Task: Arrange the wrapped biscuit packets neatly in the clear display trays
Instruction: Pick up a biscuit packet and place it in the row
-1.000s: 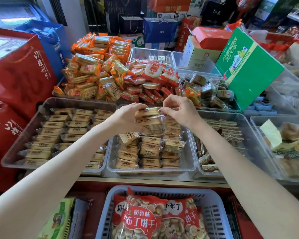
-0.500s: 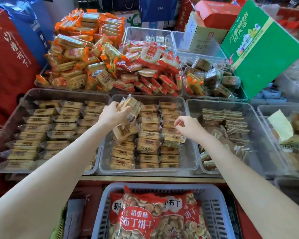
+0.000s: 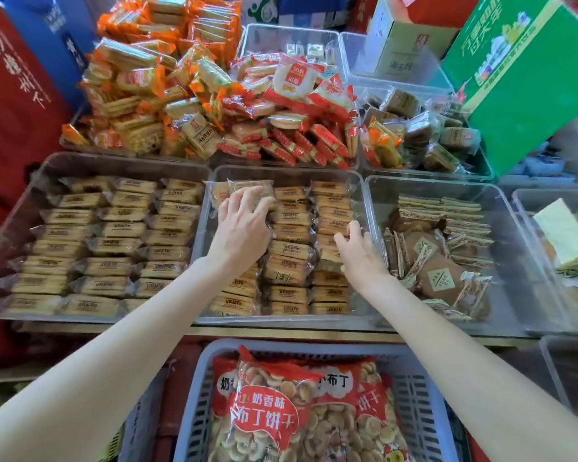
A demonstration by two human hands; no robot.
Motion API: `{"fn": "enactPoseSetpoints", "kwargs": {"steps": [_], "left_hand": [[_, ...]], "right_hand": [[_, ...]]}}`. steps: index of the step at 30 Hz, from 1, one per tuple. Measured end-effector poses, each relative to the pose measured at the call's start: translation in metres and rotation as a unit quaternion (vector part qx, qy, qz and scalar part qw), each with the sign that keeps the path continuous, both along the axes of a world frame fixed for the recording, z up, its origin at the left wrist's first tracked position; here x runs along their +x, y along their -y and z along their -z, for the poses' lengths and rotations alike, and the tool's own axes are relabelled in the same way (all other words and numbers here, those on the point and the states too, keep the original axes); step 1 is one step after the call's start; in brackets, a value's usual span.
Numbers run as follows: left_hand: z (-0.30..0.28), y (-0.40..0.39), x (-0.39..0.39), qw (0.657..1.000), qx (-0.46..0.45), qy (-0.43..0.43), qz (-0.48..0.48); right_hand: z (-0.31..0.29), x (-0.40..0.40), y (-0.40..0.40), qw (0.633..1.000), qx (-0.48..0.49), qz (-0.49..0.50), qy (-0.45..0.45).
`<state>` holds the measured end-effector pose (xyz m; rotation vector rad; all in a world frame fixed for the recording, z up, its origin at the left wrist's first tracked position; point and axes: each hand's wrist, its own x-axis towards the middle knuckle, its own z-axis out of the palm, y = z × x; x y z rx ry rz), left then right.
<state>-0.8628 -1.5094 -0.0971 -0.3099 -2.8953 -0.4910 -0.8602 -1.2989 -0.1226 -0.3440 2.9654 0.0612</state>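
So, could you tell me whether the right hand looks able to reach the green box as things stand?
Probably yes: the right hand is low in the middle tray, and only low packets lie between it and the green box.

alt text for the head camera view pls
Two bare hands reach into the middle clear tray of wrapped biscuit packets: left hand setting down a packet at the back-left, right hand touching the right-hand column.
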Motion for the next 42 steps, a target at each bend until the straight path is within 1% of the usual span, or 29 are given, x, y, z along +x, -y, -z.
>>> {"fn": "enactPoseSetpoints", "kwargs": {"steps": [2,4,5,6,7,9,10,11,13,14,16,18,19,21,22,23,24,26,27,30,31,32,36,37,38,40,41,42], "left_hand": [[0.001,-0.006,0.006,0.999,0.027,0.006,0.018],[-0.002,-0.01,0.007,0.997,0.067,0.003,0.038],[-0.005,-0.013,0.007,0.994,0.095,0.006,0.056],[-0.009,-0.018,0.007,0.988,0.135,0.021,0.077],[-0.016,-0.022,0.008,0.977,0.185,0.056,0.095],[-0.036,-0.032,0.011,0.935,0.299,0.161,0.107],[-0.046,-0.035,0.013,0.91,0.352,0.194,0.097],[-0.055,-0.036,0.015,0.892,0.396,0.206,0.077],[-0.07,-0.032,0.018,0.866,0.46,0.194,0.031],[-0.076,-0.029,0.02,0.851,0.49,0.19,0.012],[-0.086,-0.02,0.026,0.806,0.558,0.196,-0.01],[-0.093,-0.016,0.03,0.756,0.621,0.207,-0.023],[-0.097,-0.014,0.033,0.741,0.639,0.203,-0.029],[-0.102,-0.011,0.039,0.74,0.644,0.19,-0.043],[-0.105,-0.01,0.041,0.746,0.639,0.182,-0.049],[-0.106,-0.009,0.042,0.752,0.633,0.176,-0.054],[-0.108,-0.007,0.043,0.758,0.626,0.172,-0.057],[-0.112,-0.005,0.044,0.768,0.615,0.169,-0.056],[-0.115,-0.004,0.045,0.773,0.609,0.172,-0.054],[-0.119,0.0,0.046,0.78,0.596,0.184,-0.05],[-0.119,0.001,0.046,0.778,0.598,0.186,-0.053],[-0.12,0.002,0.046,0.774,0.603,0.188,-0.054],[-0.121,0.003,0.046,0.771,0.598,0.213,-0.038],[-0.121,0.003,0.047,0.775,0.592,0.217,-0.036],[-0.121,0.004,0.047,0.781,0.585,0.215,-0.036],[-0.12,0.007,0.047,0.798,0.566,0.203,-0.042],[-0.119,0.009,0.047,0.804,0.559,0.199,-0.042],[-0.119,0.01,0.047,0.807,0.555,0.198,-0.04]], "right_hand": [[-0.008,-0.001,-0.004,1.0,-0.01,0.005,-0.022],[-0.022,-0.002,-0.01,0.998,-0.045,0.012,-0.034],[-0.033,-0.003,-0.014,0.996,-0.082,0.022,-0.028],[-0.044,-0.004,-0.018,0.99,-0.138,0.033,-0.013],[-0.056,-0.005,-0.021,0.978,-0.204,0.042,0.012],[-0.08,-0.006,-0.026,0.942,-0.319,0.046,0.089],[-0.09,-0.005,-0.027,0.922,-0.364,0.045,0.123],[-0.097,-0.003,-0.027,0.901,-0.406,0.051,0.141],[-0.11,0.004,-0.025,0.853,-0.496,0.081,0.137],[-0.114,0.008,-0.024,0.82,-0.546,0.106,0.131],[-0.123,0.016,-0.02,0.737,-0.644,0.152,0.139],[-0.127,0.02,-0.015,0.665,-0.709,0.179,0.153],[-0.13,0.022,-0.011,0.633,-0.735,0.187,0.154],[-0.137,0.025,-0.004,0.575,-0.779,0.196,0.155],[-0.141,0.026,0.0,0.554,-0.794,0.194,0.159],[-0.145,0.027,0.003,0.544,-0.801,0.191,0.164],[-0.15,0.029,0.005,0.541,-0.802,0.188,0.169],[-0.157,0.033,0.009,0.549,-0.797,0.185,0.172],[-0.16,0.034,0.011,0.546,-0.799,0.183,0.172],[-0.167,0.036,0.012,0.496,-0.832,0.163,0.189],[-0.17,0.036,0.013,0.492,-0.835,0.153,0.194],[-0.172,0.036,0.013,0.502,-0.831,0.143,0.194],[-0.175,0.035,0.018,0.57,-0.793,0.135,0.169],[-0.175,0.034,0.02,0.596,-0.776,0.137,0.153],[-0.174,0.034,0.021,0.636,-0.749,0.134,0.125],[-0.171,0.032,0.022,0.728,-0.673,0.119,0.051],[-0.17,0.032,0.022,0.758,-0.643,0.111,0.022],[-0.169,0.031,0.022,0.773,-0.625,0.108,0.006]]}}
